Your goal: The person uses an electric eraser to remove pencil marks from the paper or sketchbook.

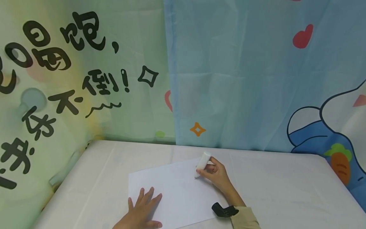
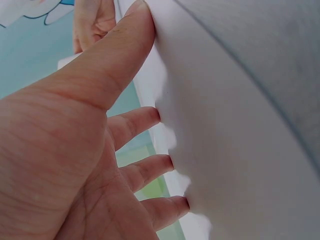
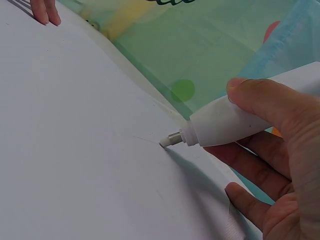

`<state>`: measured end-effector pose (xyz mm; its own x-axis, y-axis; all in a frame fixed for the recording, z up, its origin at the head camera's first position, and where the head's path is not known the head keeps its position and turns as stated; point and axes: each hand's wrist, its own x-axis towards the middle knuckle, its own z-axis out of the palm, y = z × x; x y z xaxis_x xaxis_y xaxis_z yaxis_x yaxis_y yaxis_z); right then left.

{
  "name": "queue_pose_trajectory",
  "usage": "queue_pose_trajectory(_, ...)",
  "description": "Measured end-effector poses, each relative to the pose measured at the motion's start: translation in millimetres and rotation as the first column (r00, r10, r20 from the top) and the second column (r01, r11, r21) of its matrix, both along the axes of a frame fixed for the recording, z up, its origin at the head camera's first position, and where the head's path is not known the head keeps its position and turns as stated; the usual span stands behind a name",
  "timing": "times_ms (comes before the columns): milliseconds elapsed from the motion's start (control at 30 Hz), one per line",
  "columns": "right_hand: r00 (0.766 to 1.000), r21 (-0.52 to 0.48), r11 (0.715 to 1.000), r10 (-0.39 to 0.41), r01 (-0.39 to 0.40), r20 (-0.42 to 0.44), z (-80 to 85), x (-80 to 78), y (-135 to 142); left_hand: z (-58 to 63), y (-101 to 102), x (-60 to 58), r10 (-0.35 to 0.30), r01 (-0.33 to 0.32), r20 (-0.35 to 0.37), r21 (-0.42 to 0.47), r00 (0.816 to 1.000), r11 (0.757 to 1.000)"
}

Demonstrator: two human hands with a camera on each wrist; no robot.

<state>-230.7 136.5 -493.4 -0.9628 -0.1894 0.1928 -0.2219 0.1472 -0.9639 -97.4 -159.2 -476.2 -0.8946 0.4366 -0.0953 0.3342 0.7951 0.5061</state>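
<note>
My right hand grips a white electric eraser near the far right part of a white paper sheet. In the right wrist view the eraser's small rubber tip, set in a metal holder, meets the paper at the end of a faint thin line. With fingers spread, my left hand rests on the sheet's near left part. The left wrist view shows its thumb and several fingertips touching the paper.
A white-covered table lies under the sheet. Behind it hangs a blue curtain, and printed green cloth covers the left side. A black strap-like device sits on my right wrist, beside a beige sleeve.
</note>
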Motion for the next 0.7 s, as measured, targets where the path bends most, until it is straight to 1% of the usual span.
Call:
queue_pose_trajectory(300,1.0,-0.012,1.0,0.023,-0.023,0.005,0.2,0.1,0.1,-1.5,0.4,0.2,0.003,-0.003,-0.002,0.005,1.0,1.0)
queue_pose_trajectory(467,1.0,-0.008,1.0,0.026,-0.026,0.008,1.2,0.7,0.3,-3.4,1.2,-0.9,0.014,-0.014,-0.013,-0.014,1.0,1.0)
queue_pose_trajectory(567,1.0,-0.008,1.0,0.029,-0.029,-0.001,2.2,1.4,0.3,-3.5,1.1,-1.3,0.015,-0.015,-0.007,-0.019,1.0,1.0)
queue_pose_trajectory(700,1.0,-0.01,0.999,0.031,-0.031,-0.003,2.9,2.3,0.3,-2.6,0.1,-0.1,0.007,-0.007,-0.004,-0.004,1.0,1.0)
